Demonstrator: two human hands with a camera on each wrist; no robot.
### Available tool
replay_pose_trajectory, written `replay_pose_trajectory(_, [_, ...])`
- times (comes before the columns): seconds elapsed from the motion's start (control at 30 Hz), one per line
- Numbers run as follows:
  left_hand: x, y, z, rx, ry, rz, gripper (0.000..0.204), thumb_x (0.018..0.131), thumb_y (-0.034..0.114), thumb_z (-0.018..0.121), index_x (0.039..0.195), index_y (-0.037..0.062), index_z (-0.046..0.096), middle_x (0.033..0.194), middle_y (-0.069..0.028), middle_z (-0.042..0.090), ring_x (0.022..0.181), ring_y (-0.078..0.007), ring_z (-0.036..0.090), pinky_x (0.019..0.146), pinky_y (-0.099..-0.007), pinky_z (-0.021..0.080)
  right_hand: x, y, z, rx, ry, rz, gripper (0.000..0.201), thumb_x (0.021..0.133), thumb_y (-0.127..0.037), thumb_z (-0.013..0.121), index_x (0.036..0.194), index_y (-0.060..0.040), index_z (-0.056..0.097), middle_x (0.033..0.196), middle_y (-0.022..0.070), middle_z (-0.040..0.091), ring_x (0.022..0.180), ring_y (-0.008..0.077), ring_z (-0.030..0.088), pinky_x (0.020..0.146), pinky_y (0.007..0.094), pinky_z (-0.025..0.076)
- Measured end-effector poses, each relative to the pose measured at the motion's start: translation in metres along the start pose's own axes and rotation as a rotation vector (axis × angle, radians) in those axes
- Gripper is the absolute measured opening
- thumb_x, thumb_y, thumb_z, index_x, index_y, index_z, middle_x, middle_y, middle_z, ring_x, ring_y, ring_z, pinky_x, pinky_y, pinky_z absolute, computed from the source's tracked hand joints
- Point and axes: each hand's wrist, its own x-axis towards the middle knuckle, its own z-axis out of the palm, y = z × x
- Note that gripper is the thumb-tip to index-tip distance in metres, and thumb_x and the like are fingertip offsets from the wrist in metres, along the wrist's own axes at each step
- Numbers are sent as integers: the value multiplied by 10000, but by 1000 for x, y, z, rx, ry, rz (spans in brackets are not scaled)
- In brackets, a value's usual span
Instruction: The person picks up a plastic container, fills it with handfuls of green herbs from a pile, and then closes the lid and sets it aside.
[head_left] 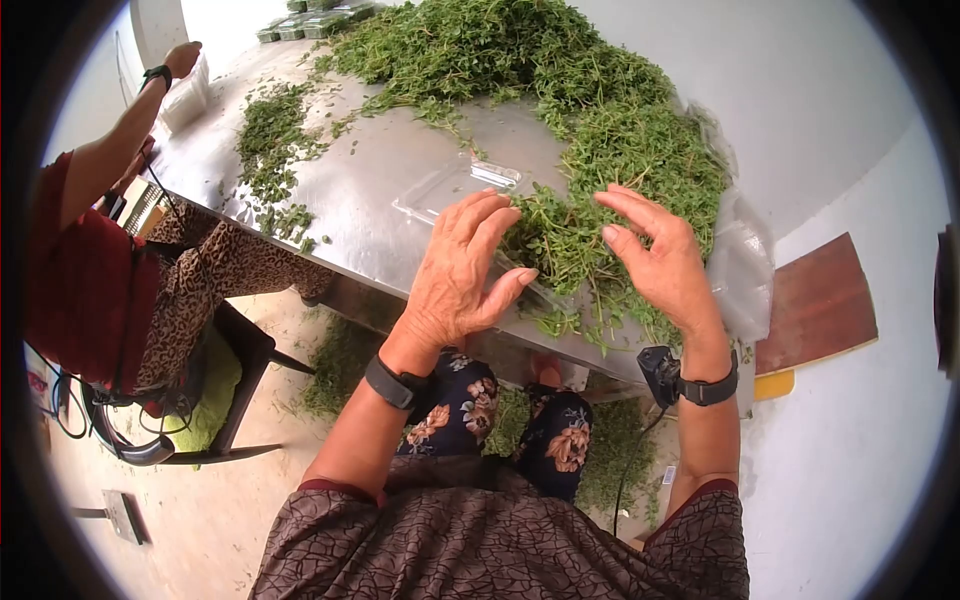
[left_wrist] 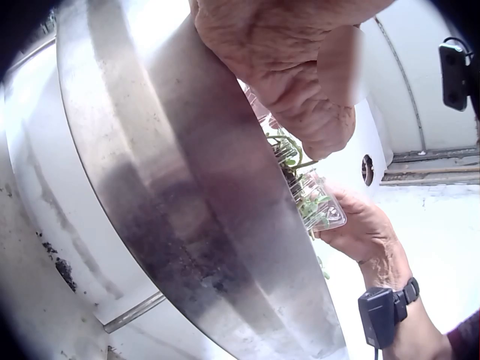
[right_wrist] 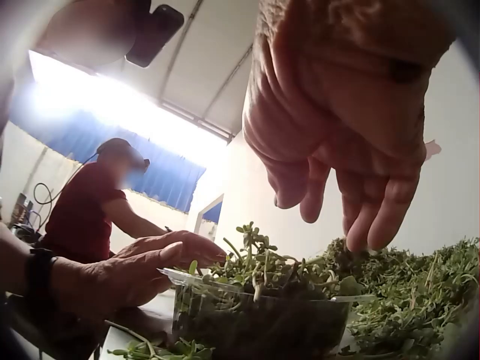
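Note:
A clear plastic box (right_wrist: 259, 322) stands near the table's front edge, filled with leafy green sprigs (right_wrist: 259, 259) that rise above its rim. My left hand (head_left: 460, 262) is at the box's left side, fingers straight and thumb apart; in the right wrist view its fingertips (right_wrist: 199, 247) reach the rim and sprigs. Over the right side hovers my right hand (head_left: 655, 250), its fingers loosely bent downward and nothing between them. The transparent lid (head_left: 435, 190) lies on the metal beyond my left hand. In the head view, my left hand partly hides the box.
A large heap of greens (head_left: 500, 50) spreads across the back and right of the metal table (head_left: 350, 190). Loose leaves (head_left: 268, 150) lie to the left, with stacked packed boxes (head_left: 310, 25) behind. Clear plastic containers (head_left: 742, 265) edge the right side. Another person (head_left: 95, 290) sits at left.

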Motion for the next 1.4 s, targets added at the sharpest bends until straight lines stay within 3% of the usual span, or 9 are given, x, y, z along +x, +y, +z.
replay_pose_trajectory(0.03, [0, 0, 0, 5, 0, -1, 539, 787, 315, 632, 1220, 22, 500, 1276, -170, 480, 1247, -366, 404, 1037, -456, 320, 1, 2, 2, -109, 29, -208, 329, 829, -127, 643, 1152, -63, 628, 1112, 161, 645, 1005, 274, 613, 889, 359, 480])
replay_pose_trajectory(0.13, [0, 0, -1, 9, 0, 1, 545, 784, 311, 634, 1224, 21, 499, 1281, -171, 478, 1248, -367, 404, 1038, -456, 319, 4, -4, 9, -36, -18, -272, 330, 822, -143, 650, 1139, -53, 632, 1178, 153, 617, 1121, 317, 537, 962, 395, 419])
replay_pose_trajectory(0.23, [0, 1, 0, -10, 10, -3, 547, 782, 307, 634, 1226, 18, 498, 1281, -173, 477, 1247, -367, 404, 1039, -456, 318, 7, -5, 20, -127, -52, -366, 313, 826, -158, 650, 1117, -46, 638, 1155, 130, 632, 1131, 318, 526, 967, 404, 403])
replay_pose_trajectory(0.5, [2, 1, 1, 15, 19, 41, 508, 789, 325, 652, 1162, 10, 513, 1207, -173, 504, 1181, -364, 446, 990, -456, 348, 13, 11, 37, -337, -8, -393, 236, 859, -241, 599, 912, -24, 675, 972, 140, 666, 1068, 363, 524, 975, 461, 352])
replay_pose_trajectory(0.67, [1, -1, 1, 53, -60, 53, 459, 775, 304, 641, 1117, 12, 550, 1200, -167, 519, 1204, -365, 444, 1012, -461, 334, 21, 6, 41, -416, -156, -342, 276, 895, -250, 537, 783, -19, 640, 845, 142, 648, 1012, 367, 532, 927, 454, 354])
replay_pose_trajectory(0.9, [2, -1, 2, 15, 3, 57, 440, 774, 309, 653, 1081, 10, 554, 1167, -162, 530, 1173, -354, 465, 984, -456, 350, 14, 16, 14, -127, 2, -315, 243, 907, -222, 560, 965, -15, 674, 966, 156, 669, 1039, 327, 565, 937, 415, 414])
replay_pose_trajectory(1.0, [2, -1, 2, 24, 14, 65, 442, 772, 318, 664, 1067, 9, 552, 1144, -161, 536, 1151, -348, 476, 967, -450, 361, 11, 5, -4, 25, 67, -210, 258, 914, -194, 564, 1071, -7, 647, 1107, 174, 638, 1073, 302, 566, 925, 369, 443])
replay_pose_trajectory(1.23, [1, -1, 1, 45, 5, 77, 444, 773, 324, 664, 1068, 12, 550, 1142, -163, 531, 1147, -348, 477, 949, -454, 366, 15, 7, 20, -186, 26, -352, 305, 899, -222, 573, 1141, -41, 616, 1108, 153, 642, 1131, 341, 523, 983, 418, 379])
replay_pose_trajectory(1.4, [2, 0, 1, 51, -7, 78, 444, 775, 328, 663, 1067, 13, 551, 1147, -163, 528, 1148, -346, 474, 944, -454, 364, 19, 16, 38, -225, -81, -370, 289, 889, -253, 574, 1070, -38, 638, 1027, 141, 665, 1121, 368, 516, 980, 464, 358])
